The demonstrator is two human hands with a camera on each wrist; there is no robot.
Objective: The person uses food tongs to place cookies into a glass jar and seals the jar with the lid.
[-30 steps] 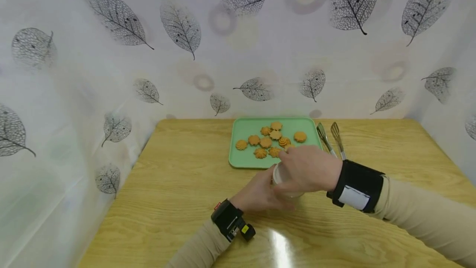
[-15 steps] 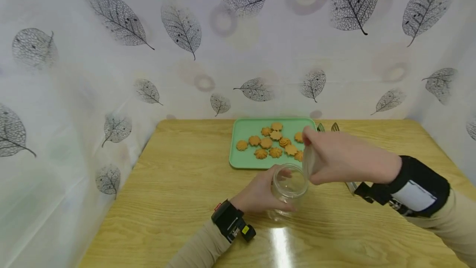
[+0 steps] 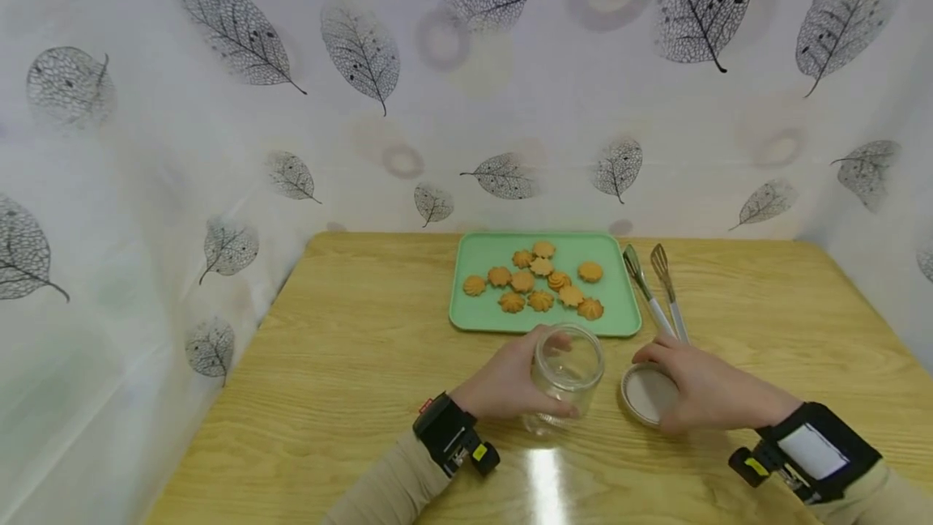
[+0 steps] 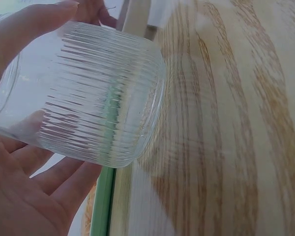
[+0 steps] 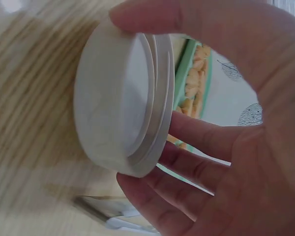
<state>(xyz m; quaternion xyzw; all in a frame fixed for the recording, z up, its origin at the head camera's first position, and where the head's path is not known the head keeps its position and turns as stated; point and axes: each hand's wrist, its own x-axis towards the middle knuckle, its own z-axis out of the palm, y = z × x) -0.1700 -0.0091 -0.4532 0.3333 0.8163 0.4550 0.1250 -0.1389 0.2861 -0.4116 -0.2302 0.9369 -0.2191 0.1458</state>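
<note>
My left hand (image 3: 503, 379) grips a clear glass jar (image 3: 568, 359) by its side. The jar stands uncovered, and the left wrist view shows fine ribbing round the glass jar (image 4: 98, 98). To its right, my right hand (image 3: 700, 387) holds a round white lid (image 3: 647, 394) by the rim, thumb on one side and fingers on the other. In the right wrist view the inner rim of the lid (image 5: 150, 98) faces the palm. Whether the lid touches the table is hard to tell.
Behind the jar lies a green tray (image 3: 477, 249) with several cookies (image 3: 541, 300). A pair of metal tongs (image 3: 662, 266) rests right of the tray, handles towards my right hand. A leaf-patterned cloth (image 3: 379, 160) hangs behind the wooden table (image 3: 350, 347).
My right hand has lifted the lid off the jar, carried it right and lowered it beside the jar, inner side up. The left hand has stayed on the jar.
</note>
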